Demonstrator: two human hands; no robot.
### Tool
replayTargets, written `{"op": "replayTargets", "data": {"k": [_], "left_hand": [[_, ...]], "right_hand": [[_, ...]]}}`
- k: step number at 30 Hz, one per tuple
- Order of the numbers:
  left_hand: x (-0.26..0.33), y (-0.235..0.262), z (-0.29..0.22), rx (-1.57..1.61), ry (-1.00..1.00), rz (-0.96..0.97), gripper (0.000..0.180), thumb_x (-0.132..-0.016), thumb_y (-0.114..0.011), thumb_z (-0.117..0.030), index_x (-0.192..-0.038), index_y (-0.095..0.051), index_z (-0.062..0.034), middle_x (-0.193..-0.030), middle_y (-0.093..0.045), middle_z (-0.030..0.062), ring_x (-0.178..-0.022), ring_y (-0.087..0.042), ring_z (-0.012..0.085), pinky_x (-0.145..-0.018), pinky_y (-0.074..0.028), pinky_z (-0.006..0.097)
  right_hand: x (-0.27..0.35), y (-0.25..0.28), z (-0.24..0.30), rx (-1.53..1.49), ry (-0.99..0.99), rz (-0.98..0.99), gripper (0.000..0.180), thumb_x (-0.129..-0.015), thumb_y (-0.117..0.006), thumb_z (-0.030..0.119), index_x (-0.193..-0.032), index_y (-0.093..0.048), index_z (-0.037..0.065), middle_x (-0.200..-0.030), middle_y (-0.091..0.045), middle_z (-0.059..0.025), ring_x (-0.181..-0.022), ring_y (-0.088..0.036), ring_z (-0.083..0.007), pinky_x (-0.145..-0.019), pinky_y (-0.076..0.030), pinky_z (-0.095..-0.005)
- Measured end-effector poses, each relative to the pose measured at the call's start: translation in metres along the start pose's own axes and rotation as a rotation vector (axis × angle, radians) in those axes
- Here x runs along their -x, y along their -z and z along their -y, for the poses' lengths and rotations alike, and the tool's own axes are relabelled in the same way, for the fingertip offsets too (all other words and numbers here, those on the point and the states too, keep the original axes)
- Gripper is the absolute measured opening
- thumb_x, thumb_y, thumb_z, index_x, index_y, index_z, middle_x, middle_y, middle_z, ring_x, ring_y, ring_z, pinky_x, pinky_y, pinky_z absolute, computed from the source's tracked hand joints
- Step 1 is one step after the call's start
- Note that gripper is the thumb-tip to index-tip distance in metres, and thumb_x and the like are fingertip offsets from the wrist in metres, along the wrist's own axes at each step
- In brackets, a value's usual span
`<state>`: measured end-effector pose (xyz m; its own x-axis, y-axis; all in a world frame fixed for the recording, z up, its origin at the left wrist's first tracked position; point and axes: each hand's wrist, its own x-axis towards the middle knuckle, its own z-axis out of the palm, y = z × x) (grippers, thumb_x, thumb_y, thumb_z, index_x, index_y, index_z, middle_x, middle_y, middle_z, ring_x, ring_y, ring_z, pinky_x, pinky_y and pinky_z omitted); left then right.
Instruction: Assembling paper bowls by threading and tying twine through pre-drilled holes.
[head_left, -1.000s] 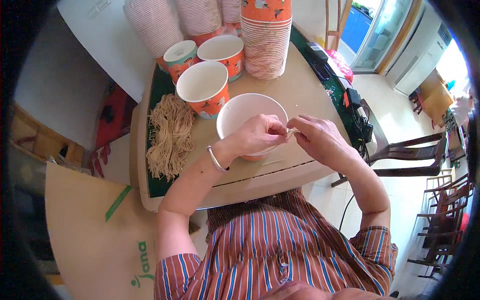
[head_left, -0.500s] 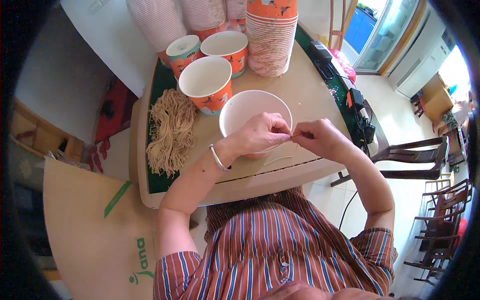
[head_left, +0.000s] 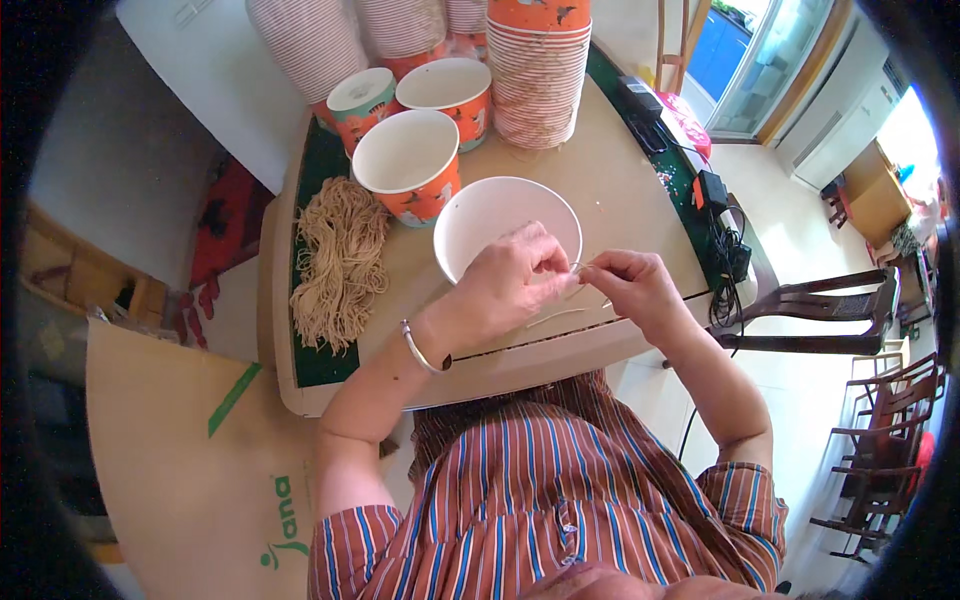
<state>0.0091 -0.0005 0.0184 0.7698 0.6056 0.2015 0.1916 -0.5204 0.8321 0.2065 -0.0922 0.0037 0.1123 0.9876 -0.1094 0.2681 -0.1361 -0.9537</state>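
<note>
A wide paper tub (head_left: 490,215) with a white inside stands near the table's front edge. At its near right rim, my left hand (head_left: 512,272) and my right hand (head_left: 635,285) meet fingertip to fingertip. Both are closed in a pinch on a thin pale cord (head_left: 578,266), of which only a short bit shows between them. A metal bangle is on my left wrist. Just below my fingers a loose piece of cord (head_left: 557,316) lies on the tabletop. To the left is a thick bundle of beige cords (head_left: 340,262).
Orange patterned tubs (head_left: 408,165) stand beyond the bundle. A tall stack of them (head_left: 540,90) rises at the back, with more wrapped stacks (head_left: 305,45) to its left. Black adapters and cables (head_left: 712,190) line the table's right edge. A dark chair (head_left: 820,310) is at the right.
My right hand has turned, and its fingers now point toward the left hand's fingertips. The left hand has shifted slightly. The tubs and the cord bundle have not moved on the table.
</note>
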Motion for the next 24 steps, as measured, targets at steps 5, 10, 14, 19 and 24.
{"op": "replayTargets", "data": {"k": [5,10,14,19,24], "left_hand": [[0.005,-0.011,-0.004,-0.200,-0.141,-0.022,0.015,-0.082,-0.072,-0.014,-0.089,-0.063,-0.0034,-0.097,-0.057,0.0131,-0.097,-0.057,0.0313,-0.085,-0.048,0.040],[0.006,-0.020,0.000,-0.282,-0.217,-0.118,0.012,-0.079,-0.071,-0.006,-0.086,-0.061,-0.0036,-0.093,-0.056,0.0132,-0.092,-0.059,0.0332,-0.081,-0.049,0.042],[0.005,-0.019,-0.001,-0.296,-0.221,-0.120,0.011,-0.079,-0.069,-0.004,-0.086,-0.060,-0.0031,-0.092,-0.057,0.0134,-0.091,-0.060,0.0331,-0.080,-0.049,0.042],[0.006,-0.016,-0.005,-0.271,-0.202,-0.140,0.012,-0.080,-0.067,-0.003,-0.088,-0.059,-0.0029,-0.089,-0.058,0.0126,-0.086,-0.061,0.0325,-0.075,-0.050,0.042],[0.000,-0.011,-0.008,-0.342,-0.261,-0.128,0.012,-0.080,-0.067,-0.003,-0.088,-0.058,-0.0027,-0.087,-0.058,0.0128,-0.083,-0.061,0.0326,-0.074,-0.050,0.041]], "right_hand": [[0.001,-0.005,0.001,-0.066,0.022,-0.017,0.015,-0.093,-0.066,0.019,-0.092,-0.075,0.008,-0.069,-0.059,0.0073,-0.054,-0.043,-0.0001,-0.048,-0.036,-0.0166],[0.004,-0.003,0.005,-0.169,-0.089,-0.003,0.014,-0.093,-0.067,0.018,-0.094,-0.075,0.007,-0.071,-0.061,0.0066,-0.054,-0.043,-0.0003,-0.047,-0.034,-0.0164],[0.004,-0.006,0.004,-0.189,-0.063,-0.031,0.013,-0.092,-0.067,0.017,-0.093,-0.074,0.007,-0.070,-0.059,0.0069,-0.054,-0.043,0.0001,-0.046,-0.033,-0.0166],[0.004,-0.008,0.005,-0.175,-0.024,-0.062,0.009,-0.090,-0.070,0.012,-0.090,-0.070,0.003,-0.068,-0.055,0.0078,-0.062,-0.045,-0.0005,-0.052,-0.033,-0.0185],[-0.001,-0.009,-0.011,-0.062,0.102,-0.100,0.006,-0.089,-0.069,0.008,-0.089,-0.066,0.003,-0.066,-0.051,0.0080,-0.061,-0.042,-0.0002,-0.053,-0.032,-0.0189]]}}
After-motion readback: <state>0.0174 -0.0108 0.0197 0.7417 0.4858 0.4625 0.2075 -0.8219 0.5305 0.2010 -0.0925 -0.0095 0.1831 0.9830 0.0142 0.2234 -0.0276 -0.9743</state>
